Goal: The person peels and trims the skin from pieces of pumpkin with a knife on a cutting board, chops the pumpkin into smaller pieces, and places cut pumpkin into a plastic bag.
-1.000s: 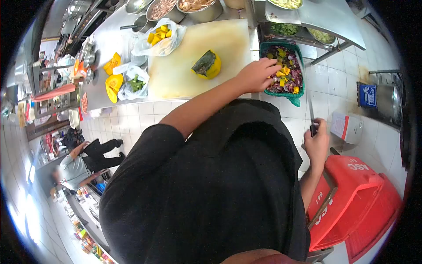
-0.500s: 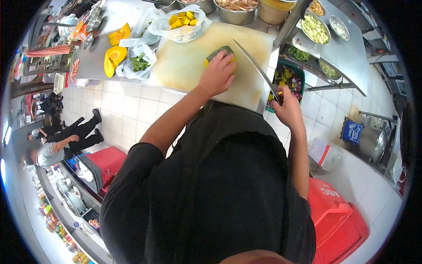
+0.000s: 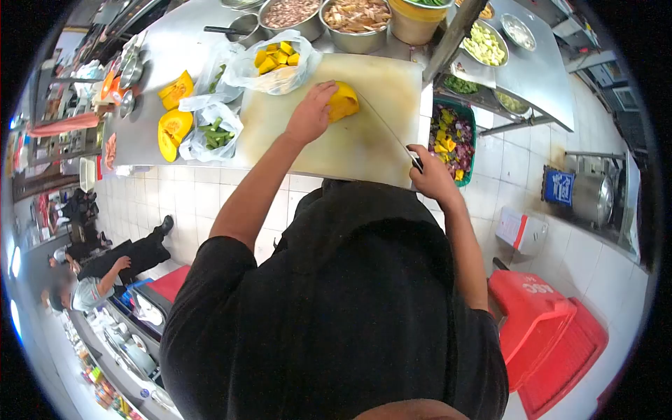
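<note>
A yellow piece of pumpkin point(image 3: 343, 102) rests on the white cutting board point(image 3: 378, 150), its orange-yellow flesh showing. My left hand point(image 3: 310, 112) is closed over its left side, pressing it to the board. In my right hand point(image 3: 434, 173) is the handle of a long kitchen knife point(image 3: 389, 129), at the board's right edge. The blade appears almost edge-on, slanting up and left, with its tip close to the pumpkin's right side. Whether the tip touches the pumpkin I cannot tell.
Left of the board lie a plastic bag of pumpkin chunks point(image 3: 280, 61), a bag of green vegetables point(image 3: 215, 133) and a large pumpkin wedge point(image 3: 173, 133). Metal bowls of meat point(image 3: 355, 15) stand behind. A green crate of scraps point(image 3: 453, 140) sits below right. Another person point(image 3: 91, 290) is far left.
My left hand has turned the pumpkin piece, so yellow flesh now shows instead of green rind. The knife has shifted left with my right hand, its blade now seen nearly edge-on. My view has tilted.
</note>
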`<state>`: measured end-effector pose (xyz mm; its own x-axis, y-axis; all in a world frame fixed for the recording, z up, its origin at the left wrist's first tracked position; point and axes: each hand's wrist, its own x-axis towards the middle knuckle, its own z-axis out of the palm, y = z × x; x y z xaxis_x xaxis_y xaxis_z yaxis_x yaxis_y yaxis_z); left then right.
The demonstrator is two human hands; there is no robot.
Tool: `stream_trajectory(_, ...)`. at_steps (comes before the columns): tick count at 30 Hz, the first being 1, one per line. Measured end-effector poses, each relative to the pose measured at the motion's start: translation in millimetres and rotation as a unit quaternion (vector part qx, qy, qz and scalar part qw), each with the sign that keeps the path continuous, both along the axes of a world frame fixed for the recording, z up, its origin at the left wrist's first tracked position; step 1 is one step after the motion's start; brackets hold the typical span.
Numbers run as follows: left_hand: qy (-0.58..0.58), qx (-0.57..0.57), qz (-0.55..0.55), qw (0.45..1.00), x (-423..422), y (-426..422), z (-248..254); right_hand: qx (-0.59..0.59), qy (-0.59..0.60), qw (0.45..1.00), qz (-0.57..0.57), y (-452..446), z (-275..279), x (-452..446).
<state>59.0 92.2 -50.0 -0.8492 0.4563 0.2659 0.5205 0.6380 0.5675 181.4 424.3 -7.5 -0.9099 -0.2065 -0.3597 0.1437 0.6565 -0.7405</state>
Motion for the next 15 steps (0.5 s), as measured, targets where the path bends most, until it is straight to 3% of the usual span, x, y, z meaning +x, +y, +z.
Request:
stream_trajectory(5,-0.03,-0.012,-0.146,0.989,-2.3,13.1,4.4,0.036,-0.007,0.996,-0.083,0.5,-16.6,42.8)
stream_trajectory(7,-0.032,-0.011,-0.173,0.984,7.2,21.3,14.8,0.091,-0.014,0.994,-0.061,-2.2,-21.3,45.2)
stream_trajectory(9,-0.023,0.012,-0.131,0.991,18.5,26.5,16.5,0.15,0.0,0.988,-0.044,-7.7,-33.5,47.1)
stream_trajectory(15,-0.016,0.053,-0.014,0.998,36.7,35.6,-2.3,0.161,0.026,0.986,-0.013,-47.2,14.0,17.5)
